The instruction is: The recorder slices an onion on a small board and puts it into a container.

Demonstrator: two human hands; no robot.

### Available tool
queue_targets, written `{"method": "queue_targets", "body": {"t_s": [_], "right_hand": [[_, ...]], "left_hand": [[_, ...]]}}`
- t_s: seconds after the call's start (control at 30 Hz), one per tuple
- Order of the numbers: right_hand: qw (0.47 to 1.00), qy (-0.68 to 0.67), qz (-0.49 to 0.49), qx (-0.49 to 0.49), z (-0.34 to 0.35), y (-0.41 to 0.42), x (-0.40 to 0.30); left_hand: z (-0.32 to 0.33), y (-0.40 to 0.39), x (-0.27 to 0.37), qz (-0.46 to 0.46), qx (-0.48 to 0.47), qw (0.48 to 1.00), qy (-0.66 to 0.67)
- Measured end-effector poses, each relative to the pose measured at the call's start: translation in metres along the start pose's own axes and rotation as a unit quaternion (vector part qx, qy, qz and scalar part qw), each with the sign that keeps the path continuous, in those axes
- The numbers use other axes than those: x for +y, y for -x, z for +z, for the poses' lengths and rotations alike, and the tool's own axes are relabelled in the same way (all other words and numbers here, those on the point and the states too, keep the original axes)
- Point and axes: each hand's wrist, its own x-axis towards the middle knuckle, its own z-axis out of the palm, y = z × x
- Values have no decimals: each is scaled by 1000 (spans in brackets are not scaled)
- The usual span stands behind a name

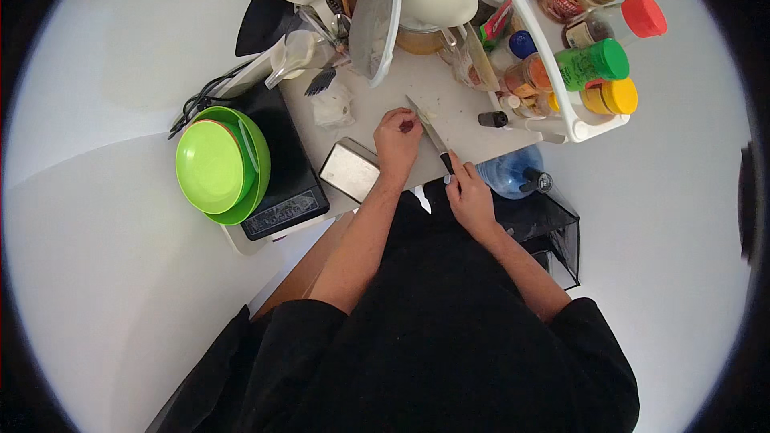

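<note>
My right hand is closed around the black handle of a kitchen knife, whose blade points up and to the left over the pale countertop. My left hand is bent beside the blade, with a small dark reddish piece at its fingertips, perhaps part of an onion. Small pale pieces lie by the blade near the knife's tip. Left of my left wrist is a rectangular metal tin. Beyond it lies a tied clear plastic bag with whitish contents, next to a black bristled brush head.
At left, green bowls sit on a black induction cooktop. Utensils and a translucent strainer or lid stand at the back. A white rack holds spice jars at right, with a blue water bottle below the counter's edge.
</note>
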Motion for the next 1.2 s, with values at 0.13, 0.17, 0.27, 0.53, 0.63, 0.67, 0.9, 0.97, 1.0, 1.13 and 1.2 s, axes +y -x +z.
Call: {"method": "queue_targets", "body": {"t_s": [0.13,0.17,0.27,0.53,0.63,0.67,0.9,0.97,1.0,1.13,1.2], "right_hand": [[999,-28,-14,26,1,2,7],[995,-91,-9,38,0,4,10],[985,-167,-6,49,-2,9,12],[988,-154,10,14,-13,11,1],[988,-151,-5,19,-9,9,2],[990,-137,-15,24,-7,8,3],[998,-16,-49,42,0,1,-1],[997,0,-55,50,3,0,2],[996,17,-61,58,4,-1,3],[997,30,-54,47,7,-3,5],[996,36,-57,57,8,-7,5]], "left_hand": [[0,0,-3,11,2,1000,8],[1,0,-1,-4,2,1000,8],[0,1,1,-9,5,1000,4],[0,0,-1,-43,-15,999,-11],[1,-2,-4,-6,5,1000,-5],[0,-1,-4,1,1,1000,-11],[-2,-1,-3,-19,-6,1000,-23],[-2,-2,0,-22,-9,999,-23],[-2,-2,0,-25,-11,999,-24],[-3,0,-1,-30,-10,999,-15],[-3,1,-3,-19,-1,1000,7]]}}
